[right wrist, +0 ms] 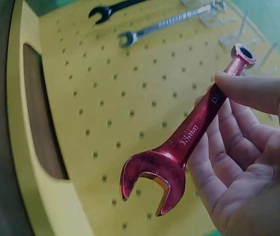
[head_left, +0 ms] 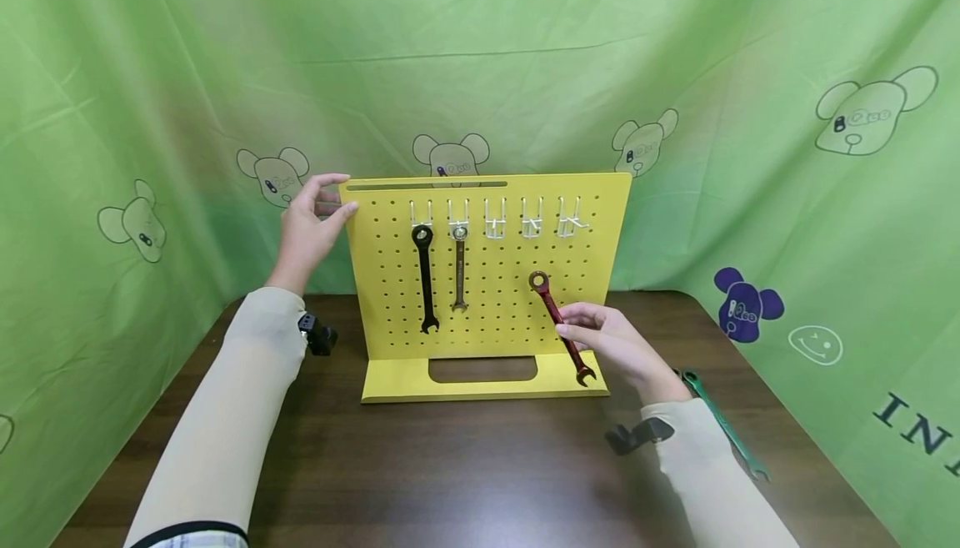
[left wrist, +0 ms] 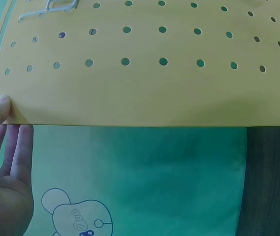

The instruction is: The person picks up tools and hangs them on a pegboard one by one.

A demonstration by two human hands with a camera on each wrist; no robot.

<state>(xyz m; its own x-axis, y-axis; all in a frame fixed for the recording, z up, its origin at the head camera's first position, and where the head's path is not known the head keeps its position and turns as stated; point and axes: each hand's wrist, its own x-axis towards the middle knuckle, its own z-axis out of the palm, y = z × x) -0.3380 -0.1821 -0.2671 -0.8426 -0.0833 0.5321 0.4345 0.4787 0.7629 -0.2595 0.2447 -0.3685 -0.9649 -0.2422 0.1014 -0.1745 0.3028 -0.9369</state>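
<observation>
Judging red wrench [head_left: 552, 309] to be rigid metal, probably dense and weighty for its slimness, sturdy rather than fragile, likely slippery along the glossy finish. Favouring a grip on the shank, near mid-length for balance, leaving both ends uncovered. Pinching about there with right hand [head_left: 603, 338], setting thumb against one face and fingers behind. Reading "13mm" on the shank in the right wrist view. Holding the wrench aslant in front of the lower right of yellow pegboard [head_left: 498, 285], pointing the ring end up toward white hooks [head_left: 532, 227] and the open end down over the base [head_left: 405, 385]. Pinching the board's upper left corner with left hand [head_left: 309, 218], pressing thumb to the front and placing fingers behind, well apart from the red wrench. Noting black wrench [head_left: 426, 281] and silver wrench [head_left: 460, 273] hanging between the hands, and green wrench [head_left: 723, 423] lying on worktop [head_left: 450, 465] beside right sleeve [head_left: 712, 465].
</observation>
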